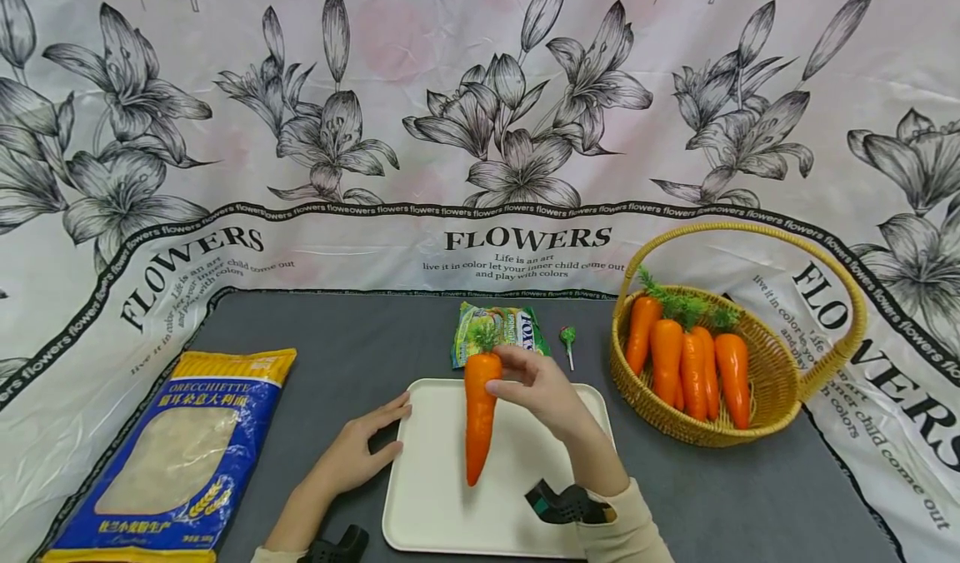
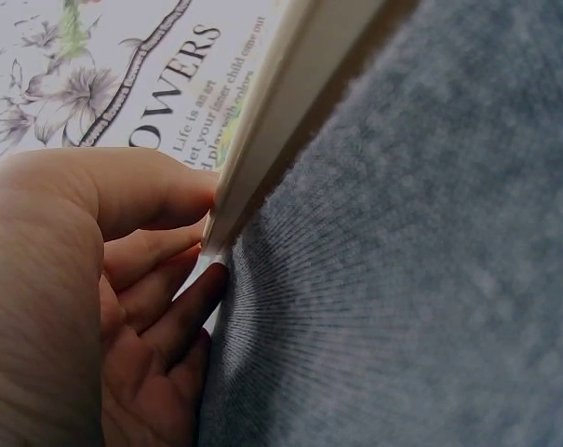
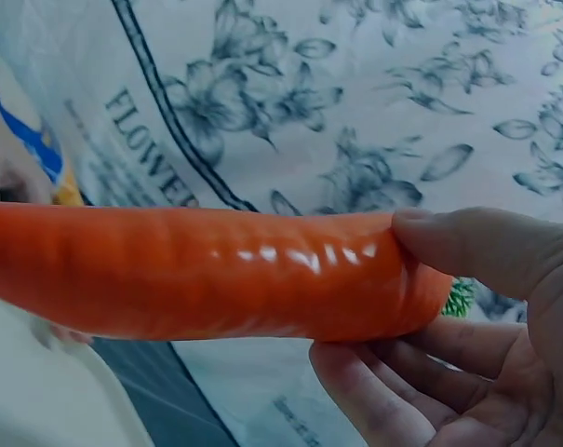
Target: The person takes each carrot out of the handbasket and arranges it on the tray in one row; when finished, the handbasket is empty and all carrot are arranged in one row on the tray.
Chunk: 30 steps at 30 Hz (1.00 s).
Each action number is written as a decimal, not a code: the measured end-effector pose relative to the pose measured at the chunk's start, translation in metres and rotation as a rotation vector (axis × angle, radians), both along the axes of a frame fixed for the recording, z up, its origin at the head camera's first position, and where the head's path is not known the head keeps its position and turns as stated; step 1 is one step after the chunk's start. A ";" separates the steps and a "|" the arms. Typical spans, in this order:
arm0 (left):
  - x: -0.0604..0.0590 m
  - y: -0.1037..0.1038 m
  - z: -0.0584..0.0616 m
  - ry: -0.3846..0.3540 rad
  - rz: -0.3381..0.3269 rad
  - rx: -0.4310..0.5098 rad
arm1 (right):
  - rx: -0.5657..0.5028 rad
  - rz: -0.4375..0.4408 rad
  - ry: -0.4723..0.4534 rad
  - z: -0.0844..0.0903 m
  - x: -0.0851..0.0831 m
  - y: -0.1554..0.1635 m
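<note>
My right hand (image 1: 525, 384) pinches an orange toy carrot (image 1: 478, 413) by its leafy top end and holds it upright, tip down, over a cream tray (image 1: 442, 505). In the right wrist view the carrot (image 3: 207, 275) fills the frame, with my thumb and fingers (image 3: 476, 251) curled round its thick end. My left hand (image 1: 367, 446) grips the tray's left edge, thumb on top; the left wrist view shows the fingers (image 2: 160, 307) under the tray rim (image 2: 262, 140) on the grey mat.
A wicker basket (image 1: 780, 380) with several carrots (image 1: 686, 359) stands at the right. A green snack packet (image 1: 517, 330) and a lollipop (image 1: 567, 338) lie behind the tray. A blue pasta bag (image 1: 180, 455) lies at the left on the grey mat (image 1: 337, 355).
</note>
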<state>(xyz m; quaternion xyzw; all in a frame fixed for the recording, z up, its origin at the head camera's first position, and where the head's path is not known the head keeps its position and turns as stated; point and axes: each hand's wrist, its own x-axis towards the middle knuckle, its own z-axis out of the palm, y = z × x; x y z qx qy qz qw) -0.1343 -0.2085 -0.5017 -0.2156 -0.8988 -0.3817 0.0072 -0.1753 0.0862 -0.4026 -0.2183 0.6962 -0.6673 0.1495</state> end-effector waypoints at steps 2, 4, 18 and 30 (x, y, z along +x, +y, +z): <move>-0.001 0.000 0.000 -0.011 -0.001 0.001 | -0.002 0.004 -0.014 -0.005 0.003 -0.013; -0.001 0.000 0.000 -0.026 0.000 0.006 | -0.001 0.013 -0.031 -0.010 0.006 -0.024; -0.001 0.001 0.000 -0.038 0.010 -0.008 | -0.048 -0.017 -0.220 -0.053 0.021 -0.069; -0.001 0.000 -0.001 0.003 0.007 -0.005 | 0.011 -0.023 -0.307 -0.071 0.022 -0.079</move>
